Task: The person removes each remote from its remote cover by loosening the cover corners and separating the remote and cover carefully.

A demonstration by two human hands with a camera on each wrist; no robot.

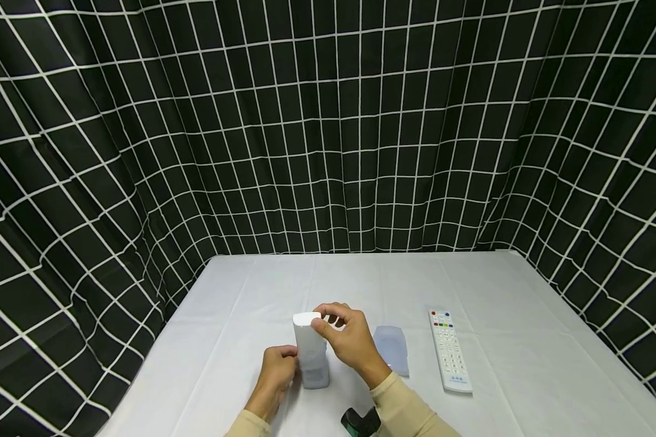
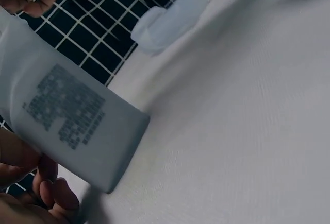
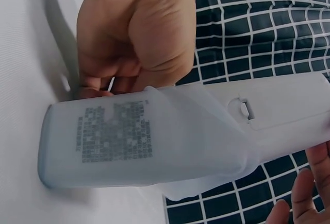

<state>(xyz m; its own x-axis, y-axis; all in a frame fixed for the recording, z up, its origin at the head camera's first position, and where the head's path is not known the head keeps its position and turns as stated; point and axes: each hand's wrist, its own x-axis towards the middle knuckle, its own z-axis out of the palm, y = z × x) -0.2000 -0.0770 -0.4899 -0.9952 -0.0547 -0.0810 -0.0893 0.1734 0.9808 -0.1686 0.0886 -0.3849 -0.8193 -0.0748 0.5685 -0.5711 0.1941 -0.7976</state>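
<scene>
A white remote control (image 1: 307,334) stands almost upright, its lower part inside a translucent silicone cover (image 1: 315,375). My right hand (image 1: 352,341) pinches the remote near its top end, thumb on the near side. Low on the left, my left hand (image 1: 276,371) grips the edge of the cover. In the right wrist view the remote's back, with a battery-door latch (image 3: 246,109), emerges from the cover (image 3: 180,136). Printed text shows through the covered end. The cover's mouth is folded back in loose creases there. Its bottom end is right at the tabletop in the left wrist view.
A second translucent cover (image 1: 391,351) lies flat to the right of my right hand. Beyond it, another white remote (image 1: 451,352) lies buttons up. A white cloth covers the table (image 1: 240,291), and a black curtain with a white grid (image 1: 317,133) surrounds its back and sides.
</scene>
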